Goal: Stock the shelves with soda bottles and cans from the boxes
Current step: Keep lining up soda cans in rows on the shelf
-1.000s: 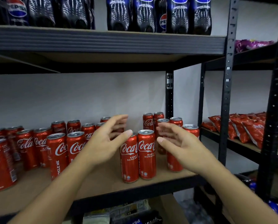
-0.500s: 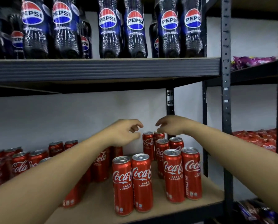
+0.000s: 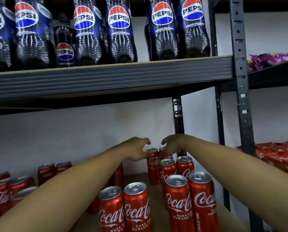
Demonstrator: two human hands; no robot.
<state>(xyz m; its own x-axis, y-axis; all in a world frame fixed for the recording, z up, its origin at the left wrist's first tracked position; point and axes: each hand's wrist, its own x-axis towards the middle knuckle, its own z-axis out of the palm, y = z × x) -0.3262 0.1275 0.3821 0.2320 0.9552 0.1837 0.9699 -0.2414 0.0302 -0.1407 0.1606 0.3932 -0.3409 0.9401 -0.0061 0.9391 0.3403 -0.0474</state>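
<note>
Reaching both arms to the back of the lower shelf [image 3: 155, 191], I have my left grip [image 3: 136, 150] and right grip [image 3: 171, 144] nearly meeting above the two rearmost Coca-Cola cans, just below the view's centre. The left grip, fingers curled, sits at nine o'clock of the rear left can [image 3: 152, 162], its thumb touching or just beside the rim. The right grip droops over the rear right can [image 3: 166, 155] and hides its top. I cannot tell whether either grip has closed on a can. A middle pair [image 3: 167, 168] stands close at six o'clock of these, then a front pair [image 3: 178, 203], with a separate pair [image 3: 136, 210] at nine o'clock of that. More cans [image 3: 1, 191] crowd the far nine o'clock side, and Pepsi bottles [image 3: 119, 30] fill the upper shelf [image 3: 106, 77] at twelve. The likely hazard is my forearms, which pass low over the stocked rows. These cans look tall and slim, so a dropped elbow or a rear can dragged forward could topple one into its neighbours and send one rolling off the front edge.
</note>
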